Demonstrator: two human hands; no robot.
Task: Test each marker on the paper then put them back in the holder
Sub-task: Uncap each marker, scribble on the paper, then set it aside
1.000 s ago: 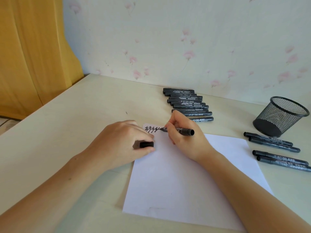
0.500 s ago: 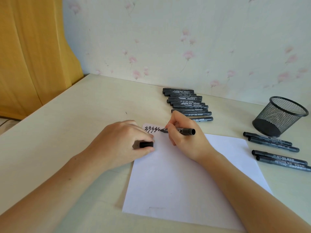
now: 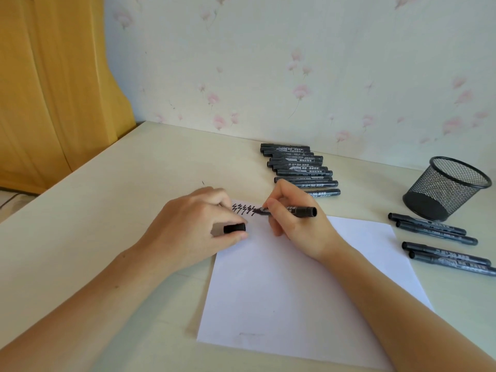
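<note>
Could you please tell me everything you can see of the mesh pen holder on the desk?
The mesh pen holder is a black cup that looks like wire mesh, with a solid rim and dark base. It tapers toward the base, stands upright at the right rear of the desk near the wall, and nothing shows inside it. Neither hand touches it; four capped markers lie on the desk in front of it.

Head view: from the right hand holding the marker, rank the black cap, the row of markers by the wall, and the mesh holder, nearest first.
From the right hand:
1. Row of markers, just behind it, by the wall.
2. Black cap, to its left, in the left hand.
3. Mesh holder, far right.
</note>
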